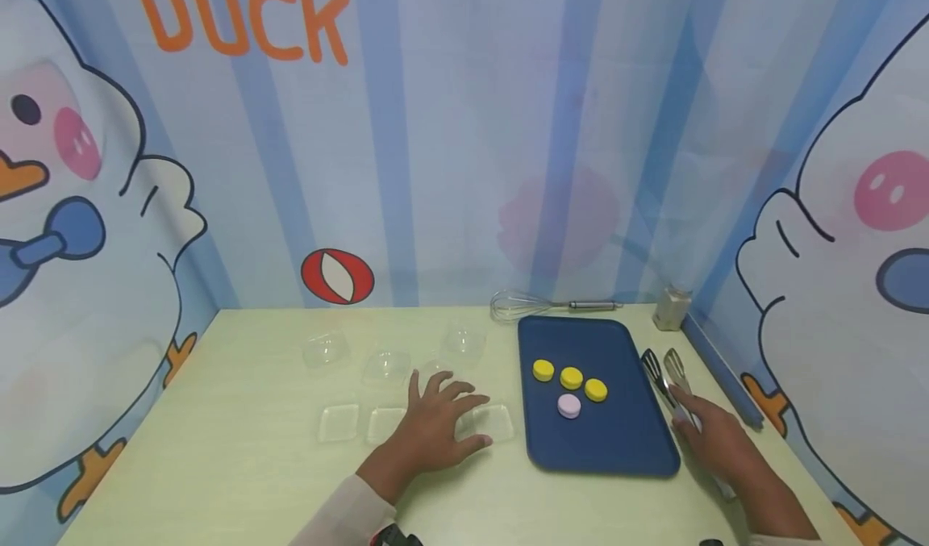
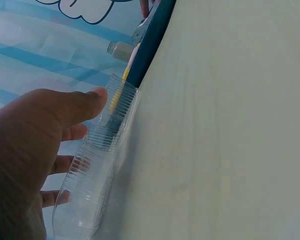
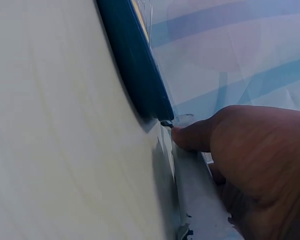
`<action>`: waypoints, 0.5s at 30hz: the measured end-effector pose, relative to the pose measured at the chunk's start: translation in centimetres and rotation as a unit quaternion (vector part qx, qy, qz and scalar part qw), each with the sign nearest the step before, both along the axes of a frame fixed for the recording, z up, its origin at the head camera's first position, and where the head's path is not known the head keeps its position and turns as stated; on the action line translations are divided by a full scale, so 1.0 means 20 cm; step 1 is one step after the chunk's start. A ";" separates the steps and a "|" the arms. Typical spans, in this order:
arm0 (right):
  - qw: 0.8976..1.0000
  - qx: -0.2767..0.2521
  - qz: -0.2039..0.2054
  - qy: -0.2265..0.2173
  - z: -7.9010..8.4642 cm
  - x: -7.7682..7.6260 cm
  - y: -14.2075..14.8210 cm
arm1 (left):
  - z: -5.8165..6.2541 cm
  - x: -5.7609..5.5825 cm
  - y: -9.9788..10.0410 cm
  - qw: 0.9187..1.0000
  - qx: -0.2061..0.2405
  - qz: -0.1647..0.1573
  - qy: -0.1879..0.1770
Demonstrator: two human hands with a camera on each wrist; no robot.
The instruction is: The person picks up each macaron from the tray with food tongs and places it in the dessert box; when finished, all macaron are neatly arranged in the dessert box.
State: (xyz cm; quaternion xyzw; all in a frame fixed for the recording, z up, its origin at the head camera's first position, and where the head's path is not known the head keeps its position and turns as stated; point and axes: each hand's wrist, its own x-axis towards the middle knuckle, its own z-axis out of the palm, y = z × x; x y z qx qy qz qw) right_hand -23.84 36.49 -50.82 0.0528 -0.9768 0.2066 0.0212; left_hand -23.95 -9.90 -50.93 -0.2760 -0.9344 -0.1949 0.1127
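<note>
My left hand (image 1: 435,425) is spread over the clear plastic boxes, its fingers apart. In the left wrist view, a ribbed clear box (image 2: 97,145) stands beside the thumb and fingers; whether they touch it is hard to tell. Right of the tray, my right hand (image 1: 718,441) grips metal tongs (image 1: 675,366) with slotted ends, which lie spread apart. The thumb (image 3: 187,137) rests along the tongs in the right wrist view. On the blue tray (image 1: 631,449) sit three yellow macarons (image 1: 571,378) and one lilac macaron (image 1: 569,406).
More clear square boxes (image 1: 338,423) line the front left, with rounded clear pieces (image 1: 325,349) behind them. A whisk (image 1: 518,306) lies along the back edge, beyond the tray. At the back right corner stands a small glass jar (image 1: 672,308).
</note>
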 end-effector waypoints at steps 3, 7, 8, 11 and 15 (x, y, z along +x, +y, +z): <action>1.000 -0.008 -0.001 0.005 -0.01 0.00 0.00 | -0.01 0.00 0.00 1.000 0.004 -0.002 0.000; 1.000 -0.013 -0.006 0.004 0.00 0.00 -0.01 | -0.01 -0.01 0.00 1.000 0.004 -0.005 -0.002; 1.000 -0.014 -0.007 0.005 0.00 0.00 -0.01 | -0.01 -0.01 0.00 1.000 0.005 -0.006 -0.002; 1.000 -0.017 -0.013 0.007 0.00 0.00 -0.01 | -0.01 -0.01 0.00 1.000 0.007 -0.010 -0.003; 1.000 -0.022 -0.021 0.006 0.00 0.01 0.00 | -0.01 0.00 0.00 1.000 0.006 -0.015 0.002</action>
